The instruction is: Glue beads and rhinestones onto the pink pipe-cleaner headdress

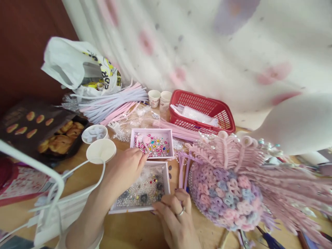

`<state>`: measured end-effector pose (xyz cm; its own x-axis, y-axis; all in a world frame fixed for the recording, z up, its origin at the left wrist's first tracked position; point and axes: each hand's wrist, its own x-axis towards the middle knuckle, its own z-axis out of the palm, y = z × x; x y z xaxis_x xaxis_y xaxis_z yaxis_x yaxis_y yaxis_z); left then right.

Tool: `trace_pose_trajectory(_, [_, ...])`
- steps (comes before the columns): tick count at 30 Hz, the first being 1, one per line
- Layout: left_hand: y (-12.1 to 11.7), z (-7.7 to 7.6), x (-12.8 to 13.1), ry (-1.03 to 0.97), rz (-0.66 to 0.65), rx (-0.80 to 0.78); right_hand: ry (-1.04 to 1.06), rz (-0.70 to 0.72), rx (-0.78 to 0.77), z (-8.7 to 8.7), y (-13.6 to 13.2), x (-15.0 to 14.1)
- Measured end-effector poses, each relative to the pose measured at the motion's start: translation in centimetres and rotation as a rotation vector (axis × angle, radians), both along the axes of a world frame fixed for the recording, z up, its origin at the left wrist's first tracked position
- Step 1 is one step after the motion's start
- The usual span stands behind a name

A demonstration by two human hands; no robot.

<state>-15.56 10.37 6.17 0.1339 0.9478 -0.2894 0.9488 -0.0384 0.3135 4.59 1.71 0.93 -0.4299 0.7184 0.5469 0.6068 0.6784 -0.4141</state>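
My left hand (131, 164) reaches over the far left side of a white box of pearl beads (167, 180). Its fingers are curled at the lower left corner of a smaller white box of coloured gems (171, 145), and whatever they hold is hidden. My right hand (177, 214), with a ring on one finger, grips the near right corner of the pearl bead box. Small pearls, a few red and gold gems and dark round pieces lie in that box. Among the coloured gems rests a pink piece (147, 139).
Fuzzy-stem flowers (228, 197) with pink feathery stems stand right, above pliers (243, 238). Behind are a red basket (202, 129), paper cups (154, 98) and pipe cleaners (114, 102). At left are a white cup (101, 151), a bread bag (23, 121) and a white cable (103, 173).
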Motion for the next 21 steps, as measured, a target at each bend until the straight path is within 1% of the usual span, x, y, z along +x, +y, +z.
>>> trace_pose_trajectory(4, [-0.7,0.6,0.1,0.019,-0.017,-0.044,0.104,0.127,0.001,0.1,0.0,0.4])
trace_pose_trajectory(6, [-1.5,0.5,0.1,0.000,-0.032,-0.066,0.130,0.194,0.035,-0.1,-0.1,0.9])
trace_pose_trajectory(8, [-2.6,-0.2,0.0,-0.043,-0.052,-0.067,0.145,0.220,0.073,-0.4,-0.2,1.3])
trace_pose_trajectory(10, [-3.8,-1.1,-0.2,-0.089,-0.072,-0.023,0.144,0.225,0.091,-0.5,-0.5,1.5])
trace_pose_trajectory(12, [-5.0,-2.0,-0.6,-0.111,-0.094,0.052,0.124,0.236,0.071,-0.4,-0.7,1.5])
trace_pose_trajectory(14, [-5.9,-2.5,-1.0,-0.121,-0.132,0.118,0.089,0.264,0.023,-0.3,-0.8,1.6])
trace_pose_trajectory(17, [-6.5,-2.1,-1.5,-0.164,-0.193,0.191,0.092,0.280,-0.008,-0.3,-1.0,1.7])
trace_pose_trajectory(21, [-5.8,-0.7,-1.8,-0.206,-0.228,0.333,0.090,0.304,-0.024,-0.6,-1.3,2.1])
